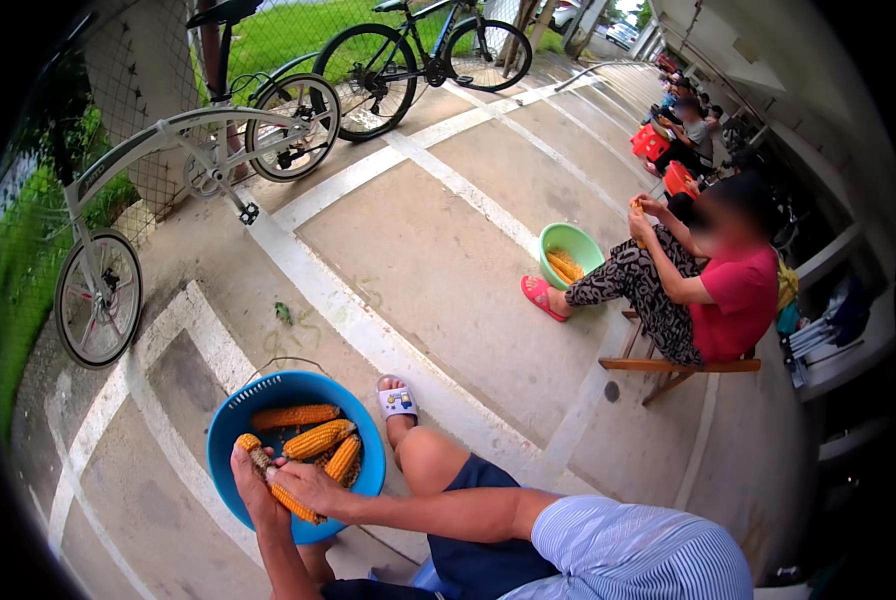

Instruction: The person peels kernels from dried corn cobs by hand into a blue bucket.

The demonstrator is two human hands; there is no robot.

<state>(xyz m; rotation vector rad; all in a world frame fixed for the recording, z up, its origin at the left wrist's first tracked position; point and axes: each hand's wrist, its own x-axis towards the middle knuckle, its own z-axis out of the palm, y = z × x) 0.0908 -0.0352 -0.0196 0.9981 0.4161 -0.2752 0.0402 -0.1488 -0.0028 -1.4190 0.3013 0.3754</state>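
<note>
A partly stripped ear of corn (292, 501) is tilted over a blue plastic bucket (221, 450). My left hand (259, 491) grips the ear from the left side. My right hand (309, 486) closes on it from the right, its thumb against a bare, greyish stretch of cob near the upper end. Yellow-orange kernels still cover both ends of this ear. Inside the bucket lie three more ears of corn (319, 439) with loose kernels among them. My hands and forearms hide the bucket's lower part.
A person (740, 300) on a wooden stool (673, 365) holds corn beside a green basin (572, 234) of ears and kernels. More people sit farther back near red containers (649, 142). Two bicycles (215, 127) stand along a wire fence. White lines (343, 307) cross the concrete floor.
</note>
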